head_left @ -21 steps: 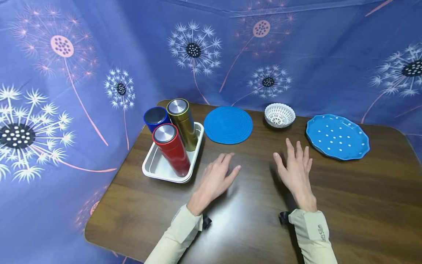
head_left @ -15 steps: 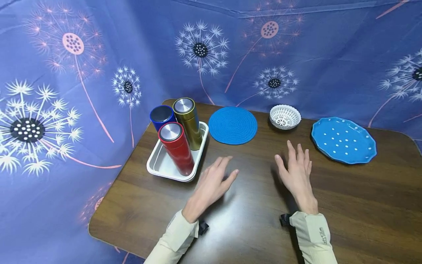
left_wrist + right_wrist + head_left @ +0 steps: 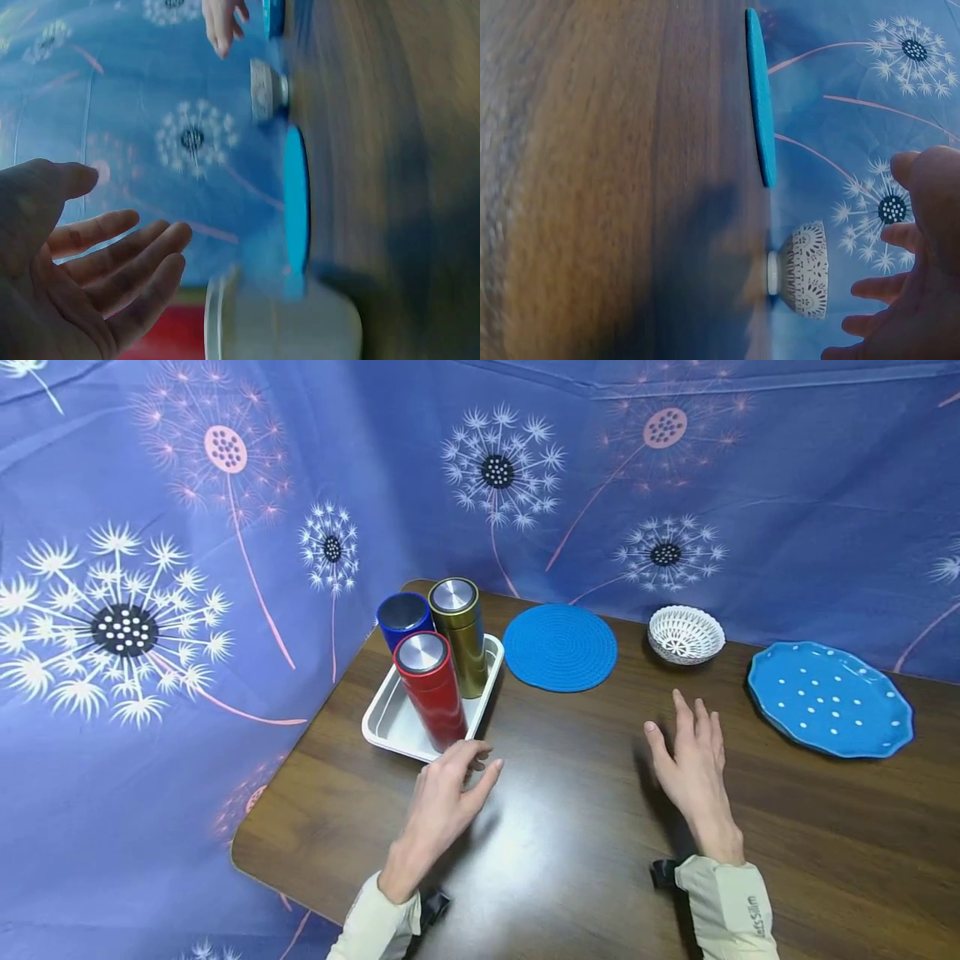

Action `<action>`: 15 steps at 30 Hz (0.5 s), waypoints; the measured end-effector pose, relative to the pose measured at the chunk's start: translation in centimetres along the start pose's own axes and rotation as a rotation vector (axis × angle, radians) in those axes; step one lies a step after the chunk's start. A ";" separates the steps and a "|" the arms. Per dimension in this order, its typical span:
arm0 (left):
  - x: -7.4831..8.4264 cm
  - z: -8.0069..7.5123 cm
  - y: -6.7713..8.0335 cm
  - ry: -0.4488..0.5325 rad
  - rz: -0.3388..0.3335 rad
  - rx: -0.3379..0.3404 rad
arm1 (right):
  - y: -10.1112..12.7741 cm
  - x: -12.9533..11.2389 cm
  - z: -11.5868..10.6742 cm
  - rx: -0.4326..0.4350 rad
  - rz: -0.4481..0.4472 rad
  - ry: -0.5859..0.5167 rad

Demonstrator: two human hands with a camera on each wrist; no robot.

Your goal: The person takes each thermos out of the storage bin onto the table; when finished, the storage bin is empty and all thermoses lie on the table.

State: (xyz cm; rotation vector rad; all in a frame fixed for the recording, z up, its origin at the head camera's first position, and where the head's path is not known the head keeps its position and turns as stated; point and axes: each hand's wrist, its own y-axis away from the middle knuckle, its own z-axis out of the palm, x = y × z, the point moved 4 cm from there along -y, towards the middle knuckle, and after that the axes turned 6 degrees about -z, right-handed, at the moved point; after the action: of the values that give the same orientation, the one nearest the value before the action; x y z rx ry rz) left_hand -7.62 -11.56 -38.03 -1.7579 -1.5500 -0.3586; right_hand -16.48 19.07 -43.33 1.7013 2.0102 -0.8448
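My left hand (image 3: 442, 797) hovers at the near right corner of a white rectangular tray (image 3: 386, 732), its fingers relaxed and holding nothing. Standing in the tray are a red thermos (image 3: 435, 693) at the front and a gold one (image 3: 467, 647) behind it. A blue thermos (image 3: 402, 617) stands at the back left, its lower part hidden. In the left wrist view, the red thermos (image 3: 169, 334) shows beyond my spread fingers. My right hand (image 3: 693, 777) hangs over the table with fingers extended, nearest to a white openwork bowl (image 3: 686, 635) and holding nothing.
A round blue woven mat (image 3: 560, 647) lies between the tray and the bowl. At the right is a blue scalloped plate (image 3: 832, 700) with white dots. The wooden table (image 3: 570, 860) ends at a blue dandelion-print cloth (image 3: 570, 485) behind and left.
My left hand has moved left and nearer to the tray and the red thermos. My right hand has hardly moved. The head view has turned left, so everything appears shifted right.
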 end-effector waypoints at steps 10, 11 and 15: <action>-5.5 -5.0 -0.4 -0.025 -0.177 0.191 | -0.2 -0.4 0.7 -0.005 -0.029 -0.028; -6.0 -5.5 -0.6 -0.024 -0.192 0.209 | -0.2 -0.4 0.7 -0.008 -0.029 -0.030; -7.8 -7.0 -1.5 -0.019 -0.227 0.285 | -0.2 -0.3 1.0 -0.025 -0.028 -0.041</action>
State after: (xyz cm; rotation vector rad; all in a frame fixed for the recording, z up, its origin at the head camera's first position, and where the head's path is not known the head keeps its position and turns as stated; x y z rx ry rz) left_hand -8.92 -22.08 -37.81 -1.3760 -1.7261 -0.2179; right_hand -16.66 18.12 -43.87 1.6324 2.0135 -0.8533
